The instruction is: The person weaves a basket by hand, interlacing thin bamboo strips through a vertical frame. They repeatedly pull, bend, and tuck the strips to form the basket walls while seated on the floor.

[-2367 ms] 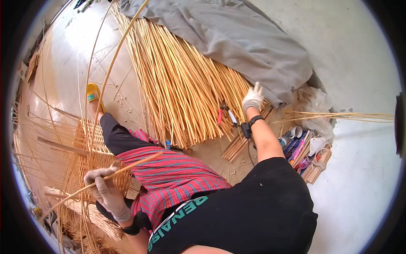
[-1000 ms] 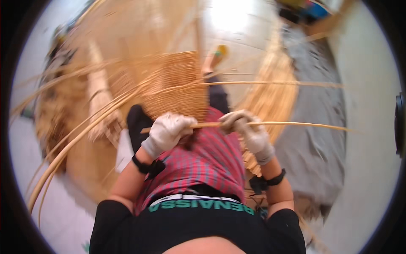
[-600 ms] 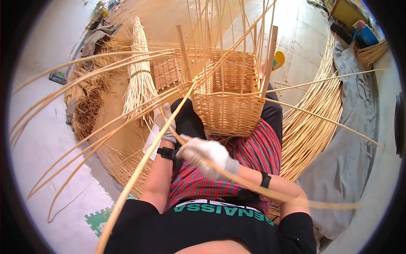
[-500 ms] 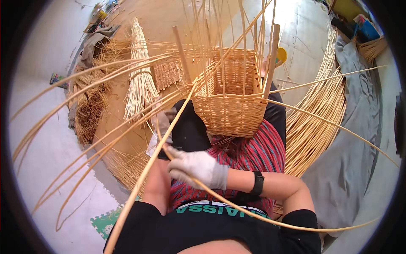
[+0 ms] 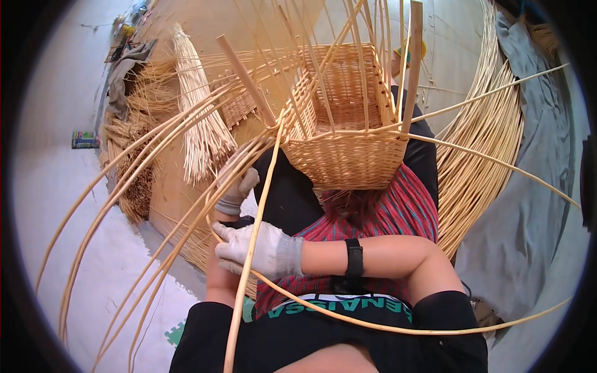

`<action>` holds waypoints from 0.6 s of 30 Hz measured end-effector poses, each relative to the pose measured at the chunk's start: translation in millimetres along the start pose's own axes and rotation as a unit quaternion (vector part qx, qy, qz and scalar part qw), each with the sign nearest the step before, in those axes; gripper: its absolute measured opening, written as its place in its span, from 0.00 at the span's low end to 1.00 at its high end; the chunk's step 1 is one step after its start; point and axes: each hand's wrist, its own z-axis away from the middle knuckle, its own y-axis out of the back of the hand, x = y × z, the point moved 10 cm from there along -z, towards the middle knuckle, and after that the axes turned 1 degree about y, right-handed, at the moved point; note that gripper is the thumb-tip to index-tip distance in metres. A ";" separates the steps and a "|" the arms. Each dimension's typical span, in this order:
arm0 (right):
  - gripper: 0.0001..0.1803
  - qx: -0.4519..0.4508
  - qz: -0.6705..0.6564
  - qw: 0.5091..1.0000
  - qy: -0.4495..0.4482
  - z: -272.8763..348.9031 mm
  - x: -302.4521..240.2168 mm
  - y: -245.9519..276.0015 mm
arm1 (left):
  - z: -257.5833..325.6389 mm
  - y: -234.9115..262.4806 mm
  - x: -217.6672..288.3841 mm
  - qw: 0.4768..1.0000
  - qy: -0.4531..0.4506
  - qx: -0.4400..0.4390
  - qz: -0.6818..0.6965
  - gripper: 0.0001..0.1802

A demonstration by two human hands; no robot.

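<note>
A woven wicker basket (image 5: 348, 163) rests against my lap, its open side facing up and away. Upright rods and two thick wooden stakes (image 5: 245, 79) rise from its rim. My right hand (image 5: 258, 248), in a white glove, is closed around a long wicker rod (image 5: 373, 324) that curves out to the lower right. Farther up and left, my gloved left hand (image 5: 244, 188) is curled at the wicker rods (image 5: 186, 214) fanning from the basket's left corner; these partly cover it. One thick rod (image 5: 255, 233) crosses in front of my right hand toward my chest.
A bundle of pale rods (image 5: 202, 124) lies on the floor left of the basket, near a small woven panel (image 5: 236, 112). Darker bundles (image 5: 134, 180) stand at far left. Long rods (image 5: 482, 155) lie on the right beside a grey cloth (image 5: 522, 205). Loose rod ends jut out both sides.
My right hand has moved left and stays closed on the rod. My left hand has come slightly nearer. The basket appears shifted right and up, and the crossing rod stands steeper.
</note>
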 end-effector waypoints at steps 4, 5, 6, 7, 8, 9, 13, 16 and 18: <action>0.12 0.029 0.023 0.999 -0.013 -24.7 8.0 16.4 | -27.0 -12.7 17.1 0.993 0.055 0.083 -0.069 0.32; 0.11 0.007 0.023 0.999 -0.040 -30.3 14.0 12.9 | -30.1 -13.4 22.1 0.988 0.068 0.107 -0.088 0.32; 0.11 0.024 0.018 0.999 -0.038 -33.1 15.1 16.5 | -35.2 -15.9 24.8 0.986 0.080 0.117 -0.090 0.33; 0.11 0.023 0.018 0.999 -0.040 -32.3 16.8 14.7 | -35.8 -16.8 25.0 0.988 0.085 0.110 -0.072 0.33; 0.11 0.027 0.021 0.998 -0.043 -30.5 19.2 16.3 | -36.0 -17.5 22.2 0.990 0.088 0.104 -0.039 0.33; 0.11 0.031 0.020 0.998 -0.042 -30.2 17.8 15.2 | -31.8 -17.3 16.7 0.997 0.067 -0.032 0.033 0.34; 0.13 -0.080 0.035 0.995 -0.058 -1.3 40.5 -32.6 | -5.7 59.8 -69.8 0.868 0.000 0.164 0.468 0.38; 0.13 -0.114 0.031 0.990 -0.076 5.7 35.7 -34.5 | 1.3 32.5 -66.6 0.897 -0.001 0.084 0.434 0.41; 0.14 -0.160 0.034 0.983 -0.085 6.6 34.4 -38.0 | 3.8 2.7 -53.5 0.904 -0.017 0.037 0.426 0.41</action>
